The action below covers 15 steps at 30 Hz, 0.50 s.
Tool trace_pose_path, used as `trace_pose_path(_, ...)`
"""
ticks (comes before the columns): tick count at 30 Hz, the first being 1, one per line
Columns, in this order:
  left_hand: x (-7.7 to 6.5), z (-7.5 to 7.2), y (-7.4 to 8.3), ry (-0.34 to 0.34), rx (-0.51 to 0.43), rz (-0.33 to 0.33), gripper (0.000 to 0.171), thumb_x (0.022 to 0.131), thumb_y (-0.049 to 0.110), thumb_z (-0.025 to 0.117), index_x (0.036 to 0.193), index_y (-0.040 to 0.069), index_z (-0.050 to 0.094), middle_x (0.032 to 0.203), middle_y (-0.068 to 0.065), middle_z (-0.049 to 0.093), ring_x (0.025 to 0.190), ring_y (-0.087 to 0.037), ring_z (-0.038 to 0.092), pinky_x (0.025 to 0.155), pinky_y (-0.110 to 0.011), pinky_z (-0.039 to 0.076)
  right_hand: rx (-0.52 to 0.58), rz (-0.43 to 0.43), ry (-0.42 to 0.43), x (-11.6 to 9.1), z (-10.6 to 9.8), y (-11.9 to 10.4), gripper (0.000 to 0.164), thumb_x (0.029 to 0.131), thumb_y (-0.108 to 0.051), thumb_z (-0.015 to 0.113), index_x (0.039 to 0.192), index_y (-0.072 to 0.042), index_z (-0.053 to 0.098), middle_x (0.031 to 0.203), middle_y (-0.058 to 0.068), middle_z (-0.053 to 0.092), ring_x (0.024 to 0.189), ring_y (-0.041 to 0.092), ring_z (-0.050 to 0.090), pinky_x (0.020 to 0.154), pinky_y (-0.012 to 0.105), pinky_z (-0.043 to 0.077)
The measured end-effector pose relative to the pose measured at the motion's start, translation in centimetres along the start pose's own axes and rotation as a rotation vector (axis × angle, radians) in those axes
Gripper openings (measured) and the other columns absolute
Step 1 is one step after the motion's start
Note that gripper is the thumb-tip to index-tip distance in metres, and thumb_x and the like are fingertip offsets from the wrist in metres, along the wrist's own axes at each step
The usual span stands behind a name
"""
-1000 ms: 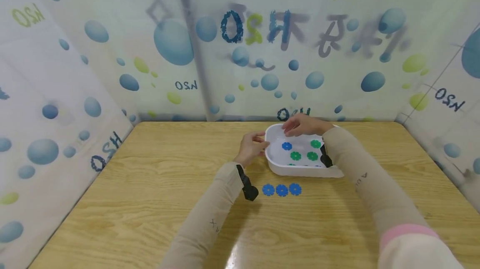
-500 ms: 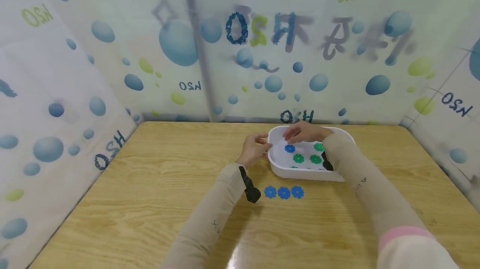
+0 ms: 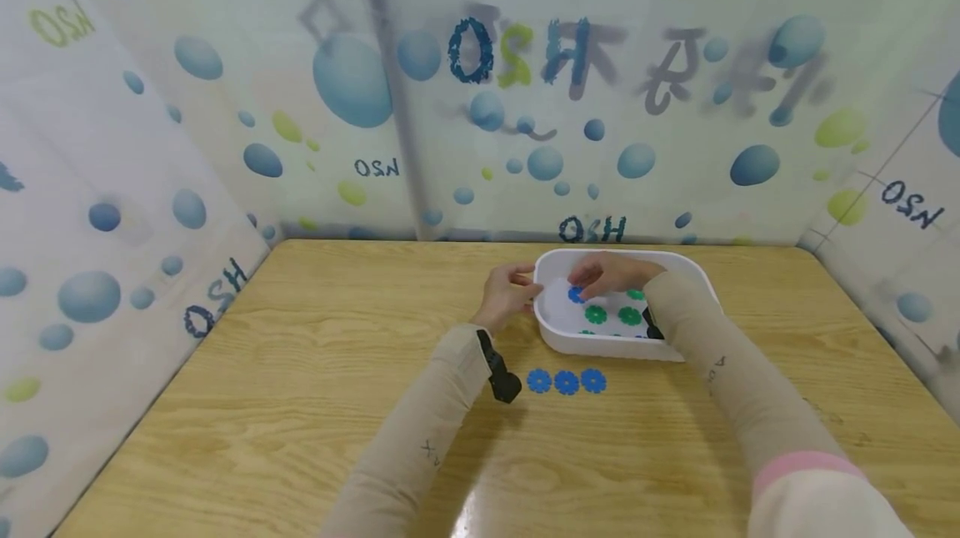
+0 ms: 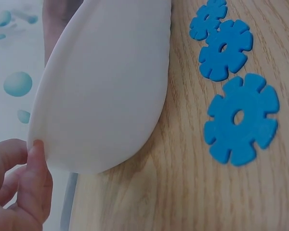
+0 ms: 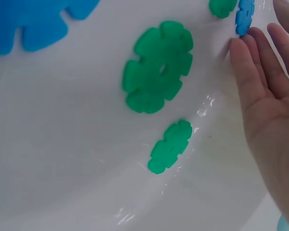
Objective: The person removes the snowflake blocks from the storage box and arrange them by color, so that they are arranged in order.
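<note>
A white plastic tub [image 3: 607,347] stands on the table with several green flower-shaped notched discs [image 3: 596,315] and blue ones inside. My left hand [image 3: 506,296] pinches the tub's left rim between thumb and fingers, as the left wrist view also shows. Inside the tub, my right hand [image 3: 615,273] reaches down with its fingers extended. Its fingertips are right at a blue notched disc [image 5: 244,17], partly covering it in the head view. Three blue notched discs [image 3: 566,383] lie flat in a row on the table in front of the tub.
The wooden table [image 3: 315,354] extends around the tub on all sides. Behind it hangs a printed curtain [image 3: 487,138] with drops and lettering, close to the table's back edge. My right forearm [image 3: 720,354] crosses over the tub's right end.
My right hand has lowered into the tub, its fingertips coming down to the blue disc. My left hand keeps its hold on the rim. The head view has shifted slightly.
</note>
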<state>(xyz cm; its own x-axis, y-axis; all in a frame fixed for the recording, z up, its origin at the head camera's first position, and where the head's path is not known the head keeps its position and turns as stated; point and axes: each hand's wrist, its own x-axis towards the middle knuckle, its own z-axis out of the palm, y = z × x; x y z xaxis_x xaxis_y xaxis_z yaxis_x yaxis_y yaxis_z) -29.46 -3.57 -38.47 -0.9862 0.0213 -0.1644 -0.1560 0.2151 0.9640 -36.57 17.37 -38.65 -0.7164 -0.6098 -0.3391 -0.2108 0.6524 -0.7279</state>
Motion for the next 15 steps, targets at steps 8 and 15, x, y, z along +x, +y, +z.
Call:
trace_pose_path(8,0.1,-0.04,0.06,0.0,0.005,-0.004,0.037,0.08,0.001,0.063,0.116,0.005,0.057,0.09,-0.01,0.054,0.068,-0.018,0.058,0.063,-0.031,0.054,-0.068,-0.047,0.011,0.05,0.52,-0.46,0.039,0.08,-0.009,0.065,0.117,0.001,0.055,0.104,0.01,0.057,0.093,0.021,0.051,0.088,0.033,0.043)
trace_pose_path(15,-0.09,0.02,0.11,0.002,0.001,0.003,0.038,0.08,0.001,0.063,0.117,0.004,0.057,0.09,-0.011,0.054,0.078,-0.027,0.061,0.064,-0.032,0.054,-0.083,-0.047,-0.025,0.41,0.91,-0.5,0.033,0.078,-0.006,0.066,0.11,0.001,0.059,0.094,0.006,0.057,0.084,0.017,0.049,0.08,0.026,0.043)
